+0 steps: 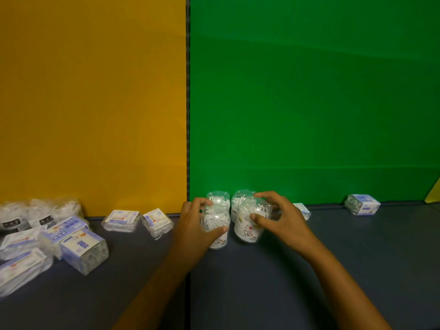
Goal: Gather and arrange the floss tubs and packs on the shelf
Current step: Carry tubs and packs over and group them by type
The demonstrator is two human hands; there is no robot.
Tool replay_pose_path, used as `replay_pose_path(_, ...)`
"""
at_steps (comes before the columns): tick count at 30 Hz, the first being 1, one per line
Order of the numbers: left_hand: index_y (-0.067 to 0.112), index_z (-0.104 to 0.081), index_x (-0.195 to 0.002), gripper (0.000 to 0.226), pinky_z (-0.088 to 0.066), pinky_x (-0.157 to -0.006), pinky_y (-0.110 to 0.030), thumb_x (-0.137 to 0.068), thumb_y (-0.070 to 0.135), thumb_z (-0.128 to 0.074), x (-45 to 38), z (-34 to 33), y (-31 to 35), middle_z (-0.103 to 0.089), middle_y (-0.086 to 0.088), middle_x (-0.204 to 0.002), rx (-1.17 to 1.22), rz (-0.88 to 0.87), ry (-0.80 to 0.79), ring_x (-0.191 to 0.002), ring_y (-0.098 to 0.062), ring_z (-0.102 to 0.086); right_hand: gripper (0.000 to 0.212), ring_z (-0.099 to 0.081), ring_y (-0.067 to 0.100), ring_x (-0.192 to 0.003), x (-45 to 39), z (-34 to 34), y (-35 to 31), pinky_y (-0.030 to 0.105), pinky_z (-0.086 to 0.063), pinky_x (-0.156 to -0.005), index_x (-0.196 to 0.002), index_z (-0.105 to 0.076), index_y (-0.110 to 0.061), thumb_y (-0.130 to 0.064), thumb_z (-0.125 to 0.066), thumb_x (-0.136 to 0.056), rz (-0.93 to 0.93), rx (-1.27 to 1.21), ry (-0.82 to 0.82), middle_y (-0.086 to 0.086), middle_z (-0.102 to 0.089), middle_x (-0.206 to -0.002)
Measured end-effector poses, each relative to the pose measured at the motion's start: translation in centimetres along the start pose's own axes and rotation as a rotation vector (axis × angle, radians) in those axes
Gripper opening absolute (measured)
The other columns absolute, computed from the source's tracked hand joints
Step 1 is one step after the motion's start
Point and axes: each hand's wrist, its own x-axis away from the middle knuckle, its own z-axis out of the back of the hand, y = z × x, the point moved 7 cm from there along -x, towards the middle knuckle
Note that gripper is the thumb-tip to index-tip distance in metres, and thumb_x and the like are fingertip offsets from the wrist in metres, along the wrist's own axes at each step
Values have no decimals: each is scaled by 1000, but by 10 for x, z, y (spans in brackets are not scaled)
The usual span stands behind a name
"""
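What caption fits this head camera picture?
Left hand and right hand each hold a clear floss tub on the dark shelf.

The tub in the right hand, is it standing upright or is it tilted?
Tilted. The right tub leans with its top toward the left, its label facing the camera, while the right hand grips its top. The left tub stands straighter.

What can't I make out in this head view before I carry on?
- Back tubs: lower parts hidden behind the front tubs.
- Small pack: mostly hidden by the right hand.
- Left pile of packs: cut off by the left edge.
- Labels: too small and blurred to read.
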Motion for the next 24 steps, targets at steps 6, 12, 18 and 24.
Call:
replay_pose_path(6, 32, -43, -110, 66, -45, -84, -19, -61, 30, -88, 4, -14, 7, -41, 6, -118, -116, -15, 52, -99, -5, -48, 46, -56, -1, -101, -10, 9, 2, 7, -46, -80, -119, -61, -31, -24, -80, -78, 58, 26, -23, -4, -55, -115)
replay_pose_path(12, 31, -41, -112, 66, -44, -90, -21, -63, 36, -86, 11, -23, 8, -40, 7, -118, -177, -32, 61, -105, -7, -48, 47, -56, -2, -101, -12, 8, 10, 5, -46, -78, -121, -62, -29, -21, -80, -78, 90, -5, -54, -6, -57, -117)
replay_pose_path(18, 33, -36, -116, 70, -41, -94, -23, -65, 41, -84, 12, -25, 11, -37, 9, -120, -242, -25, 64, -114, -9, -45, 49, -56, -7, -101, -13, 8, 12, 8, -49, -78, -121, -61, -31, -19, -80, -77, 111, 0, -85, -7, -57, -118)
replay_pose_path(24, 27, -28, -138, 94, -41, -104, -36, -64, 64, -73, 9, -5, 13, -36, 3, -137, -487, 21, -114, -126, -15, -39, 53, -56, 7, -106, -20, 11, 6, 23, -52, -84, -125, -56, -30, -27, -80, -77, 135, 135, -158, -8, -57, -122)
